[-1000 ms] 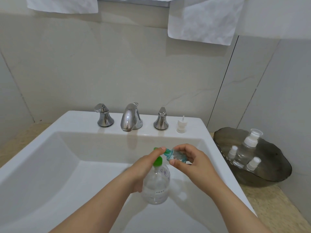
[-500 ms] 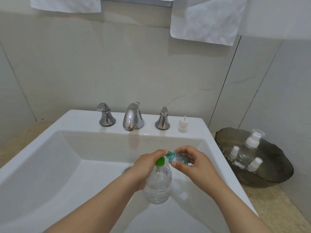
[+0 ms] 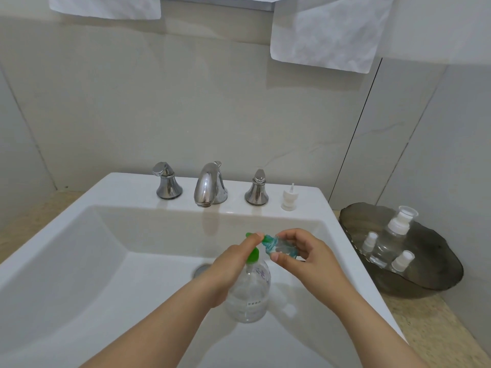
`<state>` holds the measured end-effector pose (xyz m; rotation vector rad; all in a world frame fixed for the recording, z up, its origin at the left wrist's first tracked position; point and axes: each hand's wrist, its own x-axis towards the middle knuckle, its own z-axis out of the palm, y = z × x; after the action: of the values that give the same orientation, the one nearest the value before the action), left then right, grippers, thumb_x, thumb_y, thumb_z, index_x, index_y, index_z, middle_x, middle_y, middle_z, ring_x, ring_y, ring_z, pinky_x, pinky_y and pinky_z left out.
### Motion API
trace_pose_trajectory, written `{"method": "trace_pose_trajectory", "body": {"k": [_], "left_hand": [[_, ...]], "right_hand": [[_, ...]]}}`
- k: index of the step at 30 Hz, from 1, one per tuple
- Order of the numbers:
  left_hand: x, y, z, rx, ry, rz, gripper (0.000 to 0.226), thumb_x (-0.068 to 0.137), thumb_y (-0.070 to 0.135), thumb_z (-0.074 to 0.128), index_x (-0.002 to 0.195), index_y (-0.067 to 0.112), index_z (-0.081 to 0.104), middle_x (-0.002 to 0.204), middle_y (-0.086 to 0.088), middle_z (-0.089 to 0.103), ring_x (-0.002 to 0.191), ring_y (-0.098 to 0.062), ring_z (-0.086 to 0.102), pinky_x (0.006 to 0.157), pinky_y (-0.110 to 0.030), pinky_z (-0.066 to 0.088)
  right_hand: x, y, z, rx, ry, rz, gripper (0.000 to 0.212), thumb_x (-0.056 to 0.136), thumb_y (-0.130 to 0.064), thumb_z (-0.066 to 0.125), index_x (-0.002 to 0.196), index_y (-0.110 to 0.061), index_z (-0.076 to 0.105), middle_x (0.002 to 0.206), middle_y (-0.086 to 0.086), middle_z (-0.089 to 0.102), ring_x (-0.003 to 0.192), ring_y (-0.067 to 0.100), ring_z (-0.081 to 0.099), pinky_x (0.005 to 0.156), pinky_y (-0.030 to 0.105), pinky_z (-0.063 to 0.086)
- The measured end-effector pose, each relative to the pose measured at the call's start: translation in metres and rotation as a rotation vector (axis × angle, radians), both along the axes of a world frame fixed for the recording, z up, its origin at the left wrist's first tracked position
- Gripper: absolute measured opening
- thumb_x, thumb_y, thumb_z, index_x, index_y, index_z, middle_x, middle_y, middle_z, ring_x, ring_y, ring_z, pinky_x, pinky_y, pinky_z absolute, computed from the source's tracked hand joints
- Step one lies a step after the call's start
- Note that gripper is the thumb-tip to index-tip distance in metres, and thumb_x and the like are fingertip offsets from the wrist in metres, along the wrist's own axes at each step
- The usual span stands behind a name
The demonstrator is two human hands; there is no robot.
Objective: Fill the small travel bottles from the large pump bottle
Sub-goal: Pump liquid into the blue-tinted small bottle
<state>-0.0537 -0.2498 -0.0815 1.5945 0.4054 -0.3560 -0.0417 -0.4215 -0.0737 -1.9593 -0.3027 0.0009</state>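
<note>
Your left hand (image 3: 229, 266) grips the large clear green-pump bottle (image 3: 249, 293), lower centre. Your right hand (image 3: 310, 258) pinches a small clear teal-tinted bottle (image 3: 281, 247) at its nozzle (image 3: 249, 235)

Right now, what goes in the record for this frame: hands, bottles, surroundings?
left hand: holds large pump bottle at its neck, a finger on the green pump head
right hand: pinches small travel bottle, tilted, mouth toward the pump head
location: over the sink
loose cap: white, on sink deck beside the right tap handle
dark dish: three white-capped bottles
</note>
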Motion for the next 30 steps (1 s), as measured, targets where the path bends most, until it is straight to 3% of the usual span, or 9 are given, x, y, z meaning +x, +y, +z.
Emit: {"method": "trace_pose_trajectory", "body": {"k": [5, 10, 12, 14, 16, 18, 22, 25, 30], "left_hand": [[0.000, 0.003, 0.000, -0.041, 0.004, 0.004, 0.071, 0.091, 0.074, 0.043, 0.144, 0.028, 0.050, 0.136, 0.004, 0.049, 0.120, -0.018, 0.040, 0.108, -0.047, 0.027], [-0.002, 0.001, 0.008, -0.077, 0.039, -0.026, 0.056, 0.096, 0.062, 0.049, 0.136, 0.024, 0.058, 0.131, 0.001, 0.058, 0.092, -0.010, 0.056, 0.071, -0.029, 0.037], [-0.002, 0.003, 0.008, -0.088, 0.055, -0.037, 0.054, 0.092, 0.062, 0.054, 0.131, 0.025, 0.062, 0.134, -0.001, 0.061, 0.100, -0.013, 0.060, 0.064, -0.028, 0.036], [-0.001, 0.007, 0.005, -0.063, 0.054, -0.051, 0.066, 0.078, 0.071, 0.064, 0.127, 0.028, 0.064, 0.134, -0.002, 0.062, 0.114, -0.023, 0.061, 0.081, -0.035, 0.045], [-0.001, 0.008, 0.004, -0.034, 0.058, -0.056, 0.087, 0.052, 0.079, 0.068, 0.124, 0.031, 0.067, 0.132, -0.001, 0.062, 0.123, -0.030, 0.058, 0.106, -0.053, 0.040], [-0.001, 0.009, 0.005, -0.045, 0.061, -0.043, 0.088, 0.049, 0.078, 0.070, 0.122, 0.030, 0.068, 0.130, -0.002, 0.064, 0.121, -0.032, 0.060, 0.108, -0.057, 0.039], [-0.001, 0.008, 0.005, -0.067, 0.056, -0.015, 0.047, 0.087, 0.058, 0.064, 0.115, 0.021, 0.072, 0.113, -0.004, 0.070, 0.097, -0.027, 0.067, 0.073, -0.032, 0.045], [-0.006, 0.006, 0.010, -0.103, 0.050, 0.021, 0.036, 0.089, 0.051, 0.065, 0.107, 0.021, 0.075, 0.102, -0.004, 0.070, 0.091, -0.027, 0.067, 0.068, -0.029, 0.041], [-0.009, 0.003, 0.013, -0.111, 0.012, 0.076, 0.036, 0.094, 0.046, 0.061, 0.109, 0.018, 0.075, 0.106, -0.009, 0.073, 0.085, -0.024, 0.066, 0.059, -0.027, 0.040]], "right_hand": [[0.000, 0.000, 0.001, -0.007, -0.006, 0.001, 0.027, 0.078, -0.022, 0.081, 0.100, -0.029, 0.066, 0.102, -0.011, 0.070, 0.093, 0.001, 0.065, 0.077, 0.018, 0.052], [-0.001, 0.001, 0.003, 0.000, -0.005, -0.003, 0.028, 0.078, -0.020, 0.080, 0.101, -0.027, 0.066, 0.102, -0.012, 0.070, 0.090, -0.004, 0.064, 0.072, 0.010, 0.049], [-0.001, 0.001, 0.003, -0.003, -0.006, -0.001, 0.028, 0.078, -0.020, 0.080, 0.101, -0.027, 0.066, 0.102, -0.012, 0.070, 0.089, -0.006, 0.063, 0.072, 0.010, 0.049], [-0.001, 0.001, 0.002, -0.012, -0.003, 0.005, 0.028, 0.078, -0.020, 0.080, 0.101, -0.027, 0.066, 0.103, -0.012, 0.070, 0.090, -0.005, 0.064, 0.073, 0.010, 0.050], [-0.001, 0.000, 0.002, -0.019, -0.001, 0.004, 0.028, 0.078, -0.021, 0.080, 0.101, -0.028, 0.065, 0.103, -0.013, 0.070, 0.091, -0.004, 0.064, 0.074, 0.011, 0.050], [0.000, 0.000, 0.001, -0.018, -0.001, 0.002, 0.028, 0.078, -0.021, 0.081, 0.100, -0.028, 0.066, 0.103, -0.013, 0.070, 0.092, -0.001, 0.065, 0.075, 0.012, 0.050], [0.000, 0.000, -0.001, -0.038, 0.000, 0.014, 0.028, 0.077, -0.021, 0.081, 0.099, -0.028, 0.066, 0.102, -0.012, 0.070, 0.095, 0.002, 0.065, 0.076, 0.010, 0.048], [0.000, 0.000, -0.001, -0.057, 0.001, 0.027, 0.027, 0.078, -0.020, 0.080, 0.098, -0.028, 0.066, 0.100, -0.012, 0.070, 0.091, -0.002, 0.064, 0.075, 0.007, 0.045], [0.000, 0.001, 0.000, -0.071, 0.007, 0.024, 0.027, 0.078, -0.022, 0.080, 0.099, -0.030, 0.065, 0.102, -0.013, 0.069, 0.094, -0.002, 0.063, 0.077, 0.010, 0.045]]}}
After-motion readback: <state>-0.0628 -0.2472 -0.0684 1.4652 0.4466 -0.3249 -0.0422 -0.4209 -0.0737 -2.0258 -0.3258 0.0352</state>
